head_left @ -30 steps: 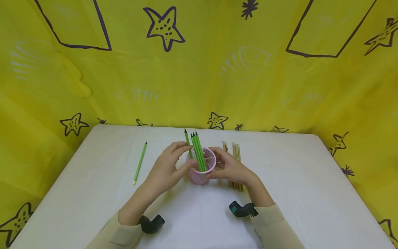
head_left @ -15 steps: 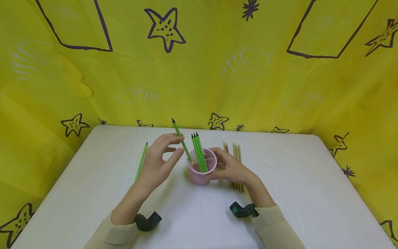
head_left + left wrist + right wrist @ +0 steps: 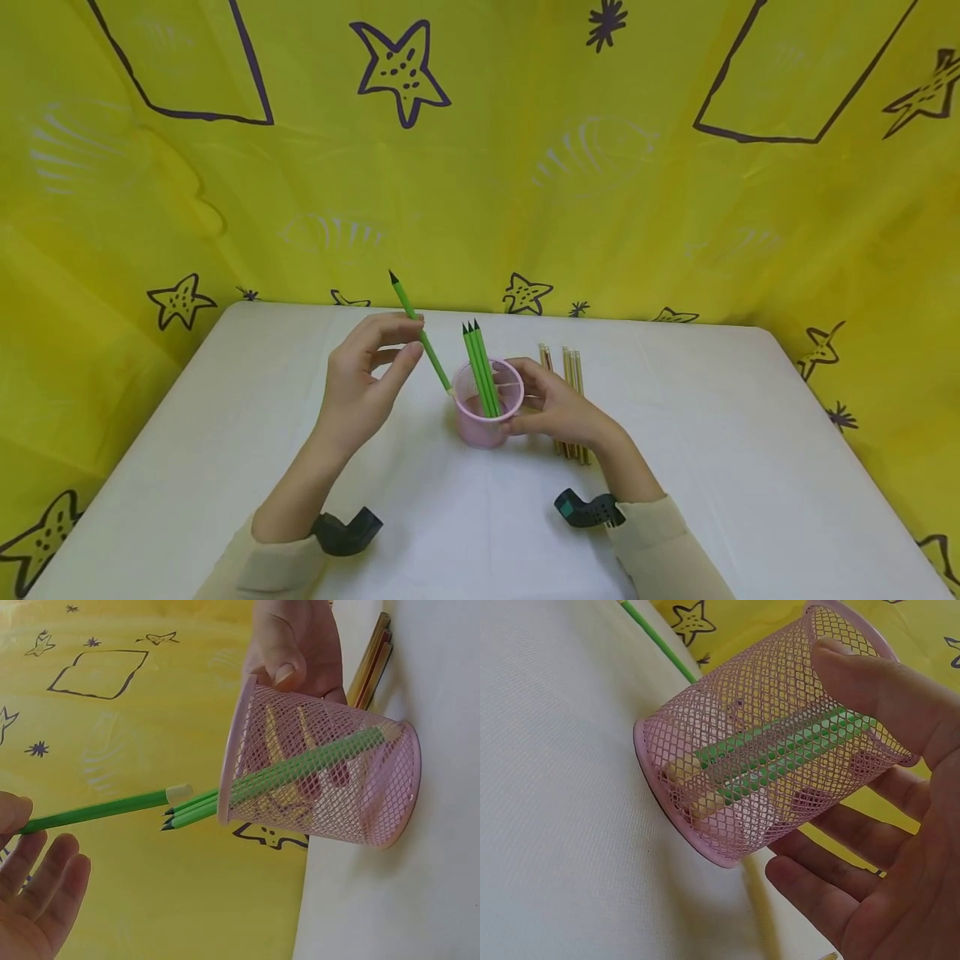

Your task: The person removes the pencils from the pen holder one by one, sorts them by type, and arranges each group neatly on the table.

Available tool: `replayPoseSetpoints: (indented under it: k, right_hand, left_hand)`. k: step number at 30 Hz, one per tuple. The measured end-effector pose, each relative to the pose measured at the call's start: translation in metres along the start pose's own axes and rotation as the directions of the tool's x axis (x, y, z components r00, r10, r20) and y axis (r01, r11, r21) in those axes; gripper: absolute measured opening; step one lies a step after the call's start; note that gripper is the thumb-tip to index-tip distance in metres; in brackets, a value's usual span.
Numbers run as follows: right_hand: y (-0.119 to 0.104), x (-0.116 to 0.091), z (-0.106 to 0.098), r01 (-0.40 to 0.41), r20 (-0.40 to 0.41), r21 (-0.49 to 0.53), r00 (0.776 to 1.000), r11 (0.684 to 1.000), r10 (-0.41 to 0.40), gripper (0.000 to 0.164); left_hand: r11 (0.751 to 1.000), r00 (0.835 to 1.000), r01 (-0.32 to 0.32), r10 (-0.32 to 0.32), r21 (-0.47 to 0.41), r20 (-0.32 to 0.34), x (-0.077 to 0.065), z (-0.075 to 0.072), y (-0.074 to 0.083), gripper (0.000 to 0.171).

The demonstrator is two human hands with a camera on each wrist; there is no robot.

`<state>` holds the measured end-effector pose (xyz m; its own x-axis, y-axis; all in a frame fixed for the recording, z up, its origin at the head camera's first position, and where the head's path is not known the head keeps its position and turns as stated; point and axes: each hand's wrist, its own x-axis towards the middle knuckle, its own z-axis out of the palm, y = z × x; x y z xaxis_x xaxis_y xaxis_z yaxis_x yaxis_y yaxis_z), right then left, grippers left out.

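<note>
Green slim pencil with a black point and pale blunt end (image 3: 435, 360) is leaving the pink wire-mesh cup (image 3: 480, 432) at centre frame. Over the last second its blunt end is going from inside the mouth out to the left rim, and the left hand (image 3: 360, 375) is shifting toward frame left, pinching it between thumb and finger near the point. Right hand (image 3: 558, 404) isn't moving, is gripping the cup's right side. My read: pencil is being drawn out, not dropped in. Three green black-tipped pencils (image 3: 482, 371) are still leaning inside.

Hard to make out: left wrist view is showing the blunt end outside the mouth, head view is overlapping it with the rim, so contact isn't certain. Mesh is blurring the lower ends. A lone green pencil (image 3: 660, 641) is showing upper left in the right wrist view, seemingly lying on the white tabletop (image 3: 697, 442); left hand or forearm is probably hiding it in head view. Right hand is partly covering the thin gold sticks (image 3: 578, 367), right of centre.
</note>
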<state>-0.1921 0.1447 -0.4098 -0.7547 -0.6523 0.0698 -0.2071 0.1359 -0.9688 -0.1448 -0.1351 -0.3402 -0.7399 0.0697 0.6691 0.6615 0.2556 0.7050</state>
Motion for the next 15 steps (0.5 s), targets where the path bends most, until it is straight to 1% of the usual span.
replayPoseSetpoints:
  k: [7, 12, 15]
  right_hand:
    - [-0.0005, -0.0002, 0.0004, -0.007, 0.001, 0.0, 1.0, 1.0, 0.007, 0.078]
    - [-0.0004, -0.0004, 0.001, -0.004, 0.002, 0.004, 1.0, 1.0, 0.004, 0.078]
    - [-0.0006, -0.0005, 0.0008, -0.002, -0.002, 0.002, 1.0, 1.0, 0.002, 0.078]
  left_hand:
    - [0.998, 0.998, 0.05, -0.051, -0.037, -0.031, 0.0009, -0.0046, 0.0007, 0.023]
    - [0.997, 0.998, 0.057, -0.058, -0.049, -0.032, 0.0016, -0.0065, 0.0019, 0.023]
    - [0.998, 0.998, 0.062, -0.063, -0.033, -0.031, 0.0028, -0.0091, 0.0019, 0.023]
